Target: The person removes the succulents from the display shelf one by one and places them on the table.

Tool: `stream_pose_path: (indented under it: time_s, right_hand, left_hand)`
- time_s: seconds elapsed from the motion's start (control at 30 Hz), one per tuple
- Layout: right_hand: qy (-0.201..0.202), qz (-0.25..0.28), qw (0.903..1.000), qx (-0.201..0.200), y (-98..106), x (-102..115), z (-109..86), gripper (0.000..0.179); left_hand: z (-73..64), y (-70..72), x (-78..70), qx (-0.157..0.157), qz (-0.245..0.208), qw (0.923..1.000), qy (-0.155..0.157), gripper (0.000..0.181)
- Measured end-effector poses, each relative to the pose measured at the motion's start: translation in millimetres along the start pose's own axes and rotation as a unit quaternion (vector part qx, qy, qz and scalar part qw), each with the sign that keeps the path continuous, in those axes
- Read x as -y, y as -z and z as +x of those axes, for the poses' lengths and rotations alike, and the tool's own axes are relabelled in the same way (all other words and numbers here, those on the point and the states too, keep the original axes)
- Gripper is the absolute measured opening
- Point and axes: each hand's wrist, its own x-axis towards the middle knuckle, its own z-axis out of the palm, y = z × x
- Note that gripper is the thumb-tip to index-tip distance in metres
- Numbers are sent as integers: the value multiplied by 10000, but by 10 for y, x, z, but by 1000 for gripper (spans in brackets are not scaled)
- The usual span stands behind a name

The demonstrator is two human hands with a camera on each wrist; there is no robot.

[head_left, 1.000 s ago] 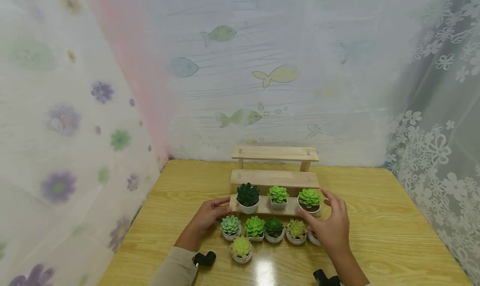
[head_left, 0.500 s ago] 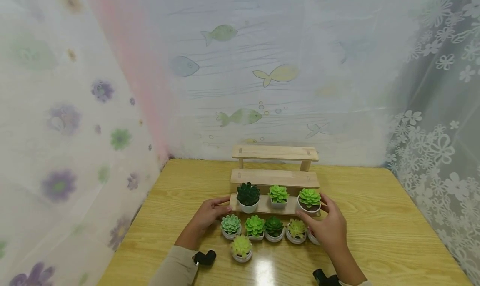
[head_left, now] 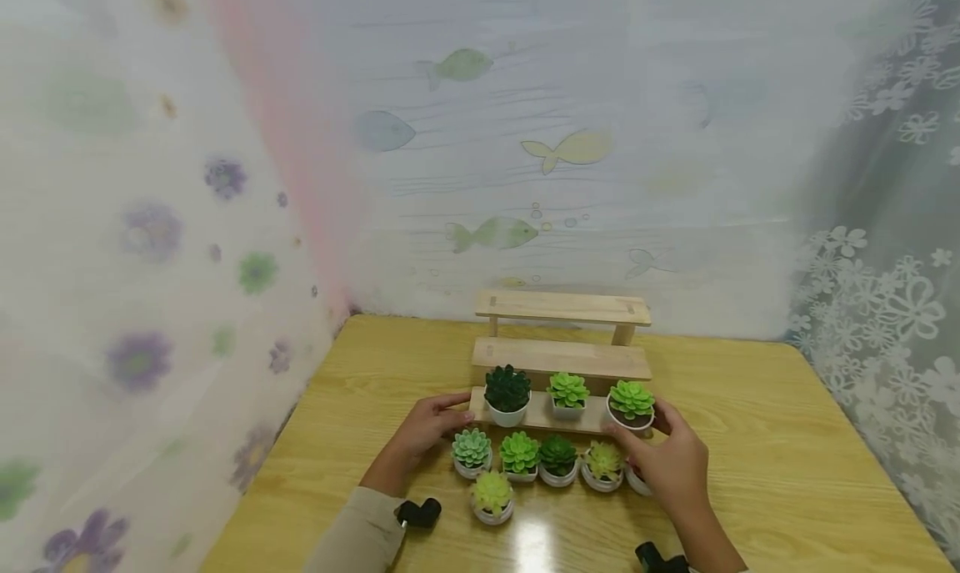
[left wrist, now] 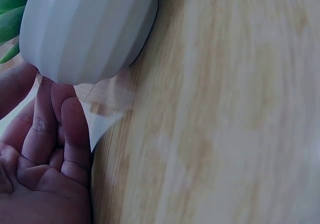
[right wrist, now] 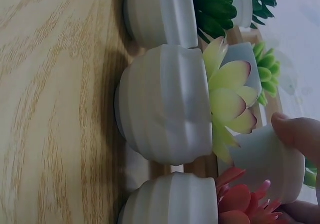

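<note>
A three-step wooden plant stand [head_left: 562, 358] stands on the table; its lowest step bears potted succulents. My left hand [head_left: 427, 427] grips the left end of that step, near the dark green succulent [head_left: 507, 388]. At the other end, my right hand [head_left: 675, 460] holds the white round pot of a bright green succulent [head_left: 632, 399], thumb in front and fingers at its right side. Between these two sits a bright green succulent [head_left: 567, 389] in a square pot. In the right wrist view, the thumb presses the held white pot [right wrist: 260, 159]. Whether its base touches the step is hidden.
Several potted succulents line up before the stand, among them a pale green one [head_left: 472, 449] and a yellow-green one [head_left: 602, 461]. A red one [right wrist: 237, 196] is mostly behind my right hand in the head view. Another yellow-green succulent [head_left: 492, 494] stands closer. Patterned curtains surround the table.
The fingers of my right hand have drawn in closer around the right pot. My left hand keeps its place on the step. The head view has shifted slightly.
</note>
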Motion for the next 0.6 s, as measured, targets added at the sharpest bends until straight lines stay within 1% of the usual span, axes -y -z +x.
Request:
stream_pose_path:
  time_s: [0.23, 0.43, 0.6]
  right_hand:
    - [-25, -60, 10000, 33, 30, 11, -5, 88]
    - [-31, 11, 10000, -80, 53, 41, -2, 85]
    - [-14, 72, 9999, -117, 83, 112, -29, 85]
  left_hand:
    - [3, -20, -4, -133, 4, 9999, 98, 53]
    - [15, -16, -1, -117, 2, 9999, 98, 53]
    - [23, -16, -5, -115, 1, 9999, 106, 52]
